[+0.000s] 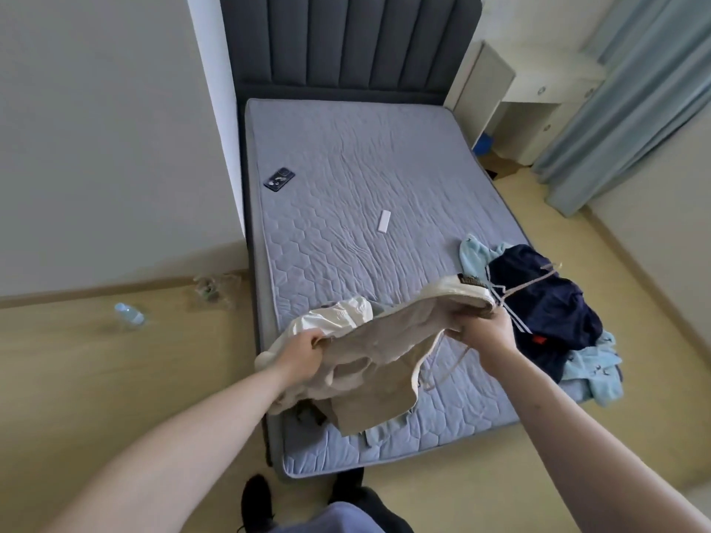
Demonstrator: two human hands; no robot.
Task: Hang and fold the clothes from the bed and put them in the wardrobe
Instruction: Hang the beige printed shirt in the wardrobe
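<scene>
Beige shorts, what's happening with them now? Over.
Left hand and right hand both grip the beige drawstring shorts, lifted above the grey quilted mattress. Navy and light-blue clothes pile waits right. Nothing in the way.

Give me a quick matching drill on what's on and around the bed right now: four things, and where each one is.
Things:
1. beige garment
2. phone
3. navy garment
4. water bottle

Places:
A. lying on the floor beside the bed
B. on the mattress near its wall-side edge
C. held up between the left hand and right hand
D. heaped at the mattress's right edge, with light blue clothes

Pairs: 1-C, 2-B, 3-D, 4-A
</scene>
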